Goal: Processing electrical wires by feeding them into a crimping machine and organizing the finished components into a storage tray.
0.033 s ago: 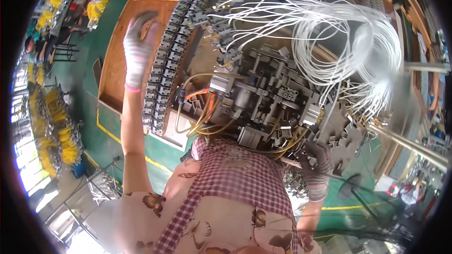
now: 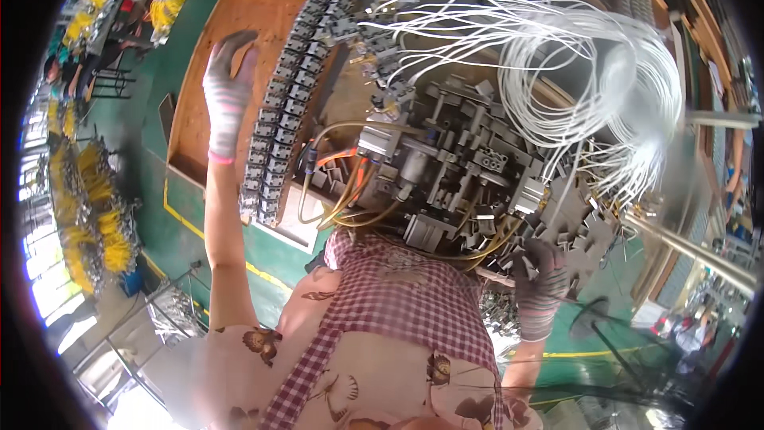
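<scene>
My left hand (image 2: pixel 227 91), in a striped knit glove with dark fingertips, is over the wooden tray (image 2: pixel 195 123). Its thumb and fingers stand apart with nothing visible between them. Beside it, two long rows of small metal blocks (image 2: pixel 278 111) line the tray's right side. My right hand (image 2: pixel 542 287), in a similar glove, is at the front right edge of the machine (image 2: pixel 446 167). Its fingers are bent together beside loose metal pieces (image 2: pixel 585 231); a small bright piece shows at the fingertips, too small to name.
White cables (image 2: pixel 557 103) lie coiled at the back right, their ends running left to metal connectors (image 2: pixel 378 60). Brown hoses (image 2: pixel 318 139) loop in front of the machine. A metal rod (image 2: pixel 692 251) extends at the right. Bundles of yellow-ended cables (image 2: pixel 111 231) stand at the far left.
My left hand has shifted slightly left, and its thumb and fingers look wider apart. My right hand has barely moved, staying by the loose metal pieces.
</scene>
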Action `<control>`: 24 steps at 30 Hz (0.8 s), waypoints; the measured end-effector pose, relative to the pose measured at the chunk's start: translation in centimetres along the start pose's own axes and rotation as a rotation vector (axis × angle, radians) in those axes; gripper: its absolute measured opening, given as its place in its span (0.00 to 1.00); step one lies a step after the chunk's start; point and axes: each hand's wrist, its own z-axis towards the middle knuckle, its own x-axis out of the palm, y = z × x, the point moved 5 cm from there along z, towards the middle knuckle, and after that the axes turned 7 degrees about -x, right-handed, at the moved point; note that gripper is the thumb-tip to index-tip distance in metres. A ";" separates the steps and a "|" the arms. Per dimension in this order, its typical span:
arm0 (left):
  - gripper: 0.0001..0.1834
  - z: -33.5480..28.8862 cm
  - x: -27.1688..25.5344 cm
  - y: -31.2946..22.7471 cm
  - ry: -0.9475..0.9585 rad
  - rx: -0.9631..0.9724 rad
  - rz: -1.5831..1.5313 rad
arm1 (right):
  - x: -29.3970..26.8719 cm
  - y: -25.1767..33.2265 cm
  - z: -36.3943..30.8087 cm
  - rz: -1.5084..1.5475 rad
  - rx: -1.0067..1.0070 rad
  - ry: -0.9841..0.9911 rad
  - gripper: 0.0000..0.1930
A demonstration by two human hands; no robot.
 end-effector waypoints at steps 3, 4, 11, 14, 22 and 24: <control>0.11 -5.1 -5.3 7.2 -0.034 -0.117 0.212 | 1.1 -3.6 -0.3 -0.250 0.261 0.059 0.14; 0.11 -7.3 -6.9 9.4 -0.049 -0.149 0.229 | 2.0 -5.6 -0.7 -0.240 0.236 0.072 0.14; 0.23 -22.0 -13.0 19.3 0.121 -0.424 -0.030 | 2.2 -6.0 0.6 0.952 0.302 -0.006 0.12; 0.34 -25.5 -11.6 19.6 0.201 -0.398 0.068 | 2.6 -3.8 0.8 1.566 0.288 0.096 0.15; 0.27 -27.1 -10.7 17.4 -0.071 -0.577 -0.384 | 2.6 2.0 3.6 -0.208 -0.240 0.104 0.12; 0.28 -26.8 -12.0 16.9 -0.229 -0.619 -0.771 | 1.7 2.1 3.2 -0.194 -0.200 0.050 0.12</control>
